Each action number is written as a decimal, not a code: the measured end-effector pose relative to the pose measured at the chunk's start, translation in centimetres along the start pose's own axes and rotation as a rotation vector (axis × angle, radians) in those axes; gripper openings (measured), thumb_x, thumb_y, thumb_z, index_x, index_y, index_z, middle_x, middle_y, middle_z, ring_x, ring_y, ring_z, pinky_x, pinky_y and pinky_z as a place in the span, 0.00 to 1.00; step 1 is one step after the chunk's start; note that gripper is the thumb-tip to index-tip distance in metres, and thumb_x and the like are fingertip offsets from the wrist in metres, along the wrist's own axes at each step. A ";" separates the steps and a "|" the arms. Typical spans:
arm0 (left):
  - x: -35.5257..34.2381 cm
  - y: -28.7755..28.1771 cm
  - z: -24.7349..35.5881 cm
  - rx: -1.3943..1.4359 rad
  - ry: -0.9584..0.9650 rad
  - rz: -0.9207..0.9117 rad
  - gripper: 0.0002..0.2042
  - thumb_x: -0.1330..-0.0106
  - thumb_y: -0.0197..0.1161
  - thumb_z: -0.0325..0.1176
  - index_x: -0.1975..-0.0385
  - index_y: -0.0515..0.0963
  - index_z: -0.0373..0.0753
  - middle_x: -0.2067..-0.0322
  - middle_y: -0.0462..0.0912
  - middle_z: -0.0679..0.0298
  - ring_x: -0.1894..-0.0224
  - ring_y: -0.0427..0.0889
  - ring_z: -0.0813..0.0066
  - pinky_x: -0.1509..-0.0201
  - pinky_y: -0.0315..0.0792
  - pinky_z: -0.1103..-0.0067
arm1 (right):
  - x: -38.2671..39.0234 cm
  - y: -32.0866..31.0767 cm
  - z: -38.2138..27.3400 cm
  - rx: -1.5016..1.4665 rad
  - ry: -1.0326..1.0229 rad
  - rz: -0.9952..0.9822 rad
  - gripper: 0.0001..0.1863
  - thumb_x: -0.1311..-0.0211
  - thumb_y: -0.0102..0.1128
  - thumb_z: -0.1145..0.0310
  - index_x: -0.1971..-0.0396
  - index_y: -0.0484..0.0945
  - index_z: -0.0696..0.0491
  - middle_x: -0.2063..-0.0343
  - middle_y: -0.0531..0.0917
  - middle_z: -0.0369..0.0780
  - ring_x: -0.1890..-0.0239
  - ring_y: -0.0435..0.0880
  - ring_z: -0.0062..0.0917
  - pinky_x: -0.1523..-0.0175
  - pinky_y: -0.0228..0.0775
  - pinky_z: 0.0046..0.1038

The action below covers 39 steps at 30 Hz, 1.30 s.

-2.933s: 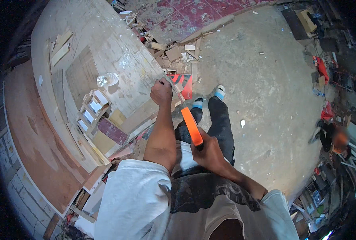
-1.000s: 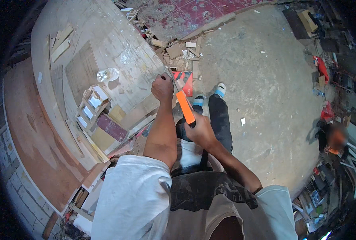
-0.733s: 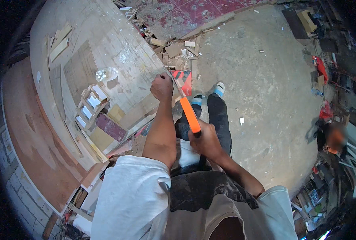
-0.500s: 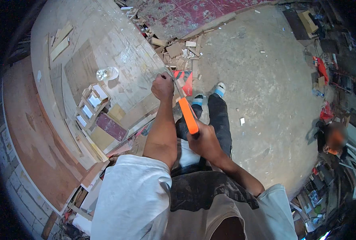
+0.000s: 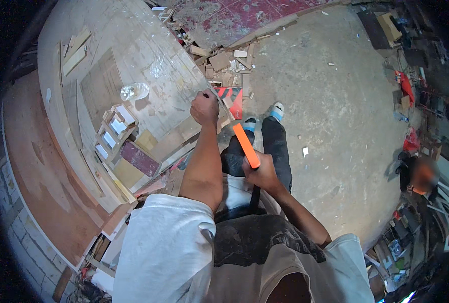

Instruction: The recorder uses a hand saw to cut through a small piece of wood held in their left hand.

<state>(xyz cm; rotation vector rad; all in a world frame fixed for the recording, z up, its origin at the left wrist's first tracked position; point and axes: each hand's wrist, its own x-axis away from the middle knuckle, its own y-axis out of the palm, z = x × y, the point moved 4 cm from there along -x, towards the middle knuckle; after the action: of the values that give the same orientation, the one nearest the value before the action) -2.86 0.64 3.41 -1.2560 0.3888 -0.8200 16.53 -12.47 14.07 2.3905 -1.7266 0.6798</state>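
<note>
My left hand (image 5: 204, 106) is closed at the edge of the large pale plywood worktop (image 5: 159, 45), gripping something thin that I cannot make out clearly. My right hand (image 5: 259, 171) is wrapped round the orange-handled saw (image 5: 244, 144), held above my legs just right of that edge; its blade is hard to see now. On the worktop stand a clear container (image 5: 134, 92) and a wooden frame with white inserts (image 5: 117, 126), beside a maroon board (image 5: 139, 158) and loose strips (image 5: 75, 59). A red printed sheet (image 5: 235, 108) lies below the edge.
Wood offcuts (image 5: 222, 63) are heaped beyond the worktop's corner. A reddish board (image 5: 45, 177) runs along the far left. Concrete floor (image 5: 335, 126) spreads to the right, bordered by clutter (image 5: 406, 96). A person (image 5: 419, 174) is low at the right edge. Maroon tiled floor (image 5: 250, 15) lies at the top.
My right hand and the saw handle have shifted right, away from the worktop's edge, after moving up and down along it. My left hand rose slightly and stays closed at the edge.
</note>
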 end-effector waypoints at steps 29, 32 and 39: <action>0.0 0.4 0.2 -0.037 0.072 0.112 0.16 0.40 0.51 0.40 0.78 0.81 0.36 0.78 0.82 0.45 0.72 0.83 0.48 0.63 0.75 0.60 | -14.6 -0.7 6.1 0.018 0.170 0.185 0.15 0.47 0.68 0.62 0.64 0.82 0.57 0.82 0.81 0.39 0.79 0.76 0.19 0.70 0.69 0.25; -0.1 0.0 0.0 -0.032 0.044 0.096 0.16 0.40 0.51 0.40 0.78 0.81 0.36 0.77 0.82 0.45 0.72 0.83 0.48 0.62 0.75 0.60 | -16.8 1.5 6.9 0.072 0.180 0.123 0.17 0.46 0.68 0.61 0.60 0.83 0.57 0.86 0.76 0.32 0.84 0.71 0.14 0.75 0.66 0.25; -0.3 0.5 0.7 0.025 0.082 0.027 0.18 0.39 0.50 0.42 0.76 0.82 0.35 0.75 0.82 0.45 0.70 0.83 0.47 0.60 0.75 0.60 | -19.5 1.2 11.8 -0.037 0.204 0.133 0.18 0.47 0.69 0.62 0.57 0.82 0.55 0.79 0.84 0.38 0.84 0.74 0.16 0.79 0.67 0.24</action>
<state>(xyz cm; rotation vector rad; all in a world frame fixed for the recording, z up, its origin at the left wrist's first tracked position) -2.40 1.34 3.05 -1.1939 0.4593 -0.8527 13.98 0.03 -4.85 2.1136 -1.8051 0.8679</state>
